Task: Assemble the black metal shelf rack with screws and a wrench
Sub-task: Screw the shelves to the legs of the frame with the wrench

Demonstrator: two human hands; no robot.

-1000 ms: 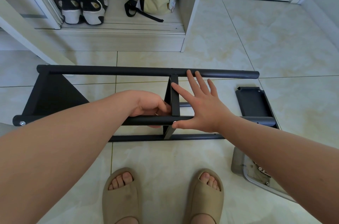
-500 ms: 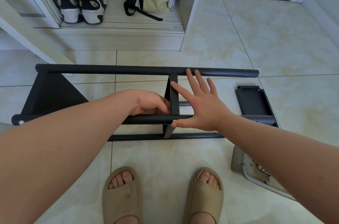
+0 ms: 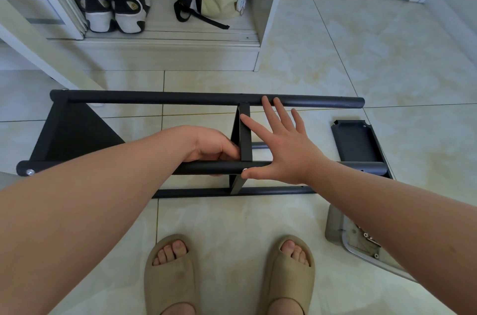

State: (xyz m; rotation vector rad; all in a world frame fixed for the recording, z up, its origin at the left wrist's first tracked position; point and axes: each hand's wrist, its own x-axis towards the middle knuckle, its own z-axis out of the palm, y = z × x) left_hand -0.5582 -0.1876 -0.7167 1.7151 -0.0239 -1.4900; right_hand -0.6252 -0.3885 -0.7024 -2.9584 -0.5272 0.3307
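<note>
Almost nothing has moved since the earlier frames. Our hands keep their places, and the black metal shelf rack (image 3: 206, 99) lies on its side on the pale tiled floor (image 3: 387, 56) as before.

Our left hand (image 3: 211, 145) curls round the near black round tube (image 3: 201, 168), beside the upright middle panel (image 3: 245, 134). Our right hand (image 3: 281, 149) lies flat, fingers spread, with its thumb by a small silver screw head (image 3: 244, 170).

We judge the steel stiff and fairly light. The painted tubes look smooth and apt to roll, so we would grip close to a panel joint.

We count three long tubes and a glimpse of a fourth. There are three panels, one of them a loose black panel (image 3: 356, 141) at right, and two screw heads. We see no wrench.
</note>
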